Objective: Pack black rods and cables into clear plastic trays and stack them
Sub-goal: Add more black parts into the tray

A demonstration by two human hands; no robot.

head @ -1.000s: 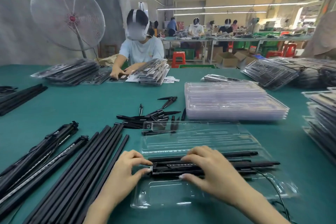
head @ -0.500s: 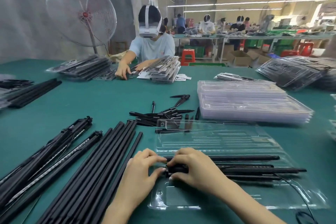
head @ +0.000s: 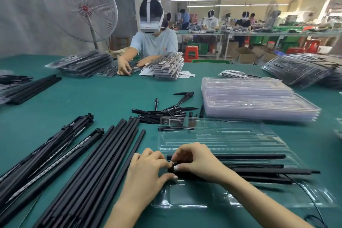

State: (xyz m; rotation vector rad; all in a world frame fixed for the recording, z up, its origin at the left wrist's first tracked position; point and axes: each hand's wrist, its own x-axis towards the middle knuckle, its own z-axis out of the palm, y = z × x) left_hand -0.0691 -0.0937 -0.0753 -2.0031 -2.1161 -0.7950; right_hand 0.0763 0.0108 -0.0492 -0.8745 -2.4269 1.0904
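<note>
The green counter (head: 96,102) carries everything. At ten o'clock across it a person in a headset (head: 153,42) works at stacked packs, framed nearer than a second ago, the view having swung left. At two o'clock lies the stack of empty clear trays (head: 255,100). At eight o'clock a fan of loose black rods (head: 96,176) runs diagonally. Dead ahead at six o'clock lies the open clear tray (head: 231,140), with packed black rods (head: 259,171) lying lengthwise in its near half and a thin black cable (head: 303,194) trailing off toward five o'clock. At twelve o'clock, just beyond the tray, lies a scatter of small black stakes (head: 166,113).

Both hands have drawn together at the rods' left end. The right hand (head: 196,163), earlier spread flat over the rods, now curls, its grip pinching that end between thumb and fingers. The left hand (head: 148,168) meets it, fingertips pinched on the same end.
</note>
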